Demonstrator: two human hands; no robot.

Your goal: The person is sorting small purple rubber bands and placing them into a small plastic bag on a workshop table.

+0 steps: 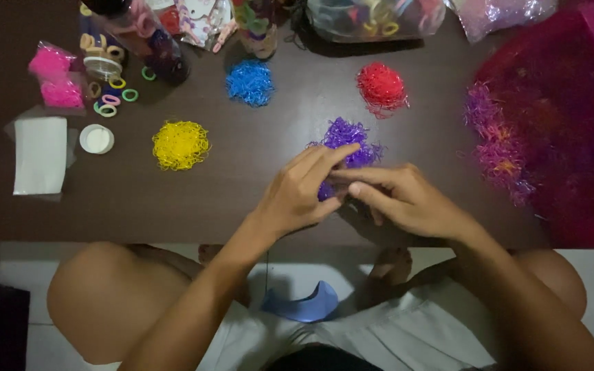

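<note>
My left hand (297, 196) and my right hand (400, 199) meet over the near side of a purple pile of tiny rubber bands (348, 141) on the dark table (242, 192). The fingertips of both hands pinch a small clump of purple bands (326, 190) between them. My left forefinger reaches up onto the purple pile. A yellow pile (180, 145) lies to the left, a blue pile (249, 82) at the back and a red pile (381, 87) behind the purple one.
A mixed pink, purple and orange heap (500, 148) spills from a magenta area at the right. At the left are a white paper packet (39, 154), a white lid (96, 139), pink bags (53, 75), loose hair rings (111, 99) and a jar (142, 34). Clear bags (372, 17) line the back edge.
</note>
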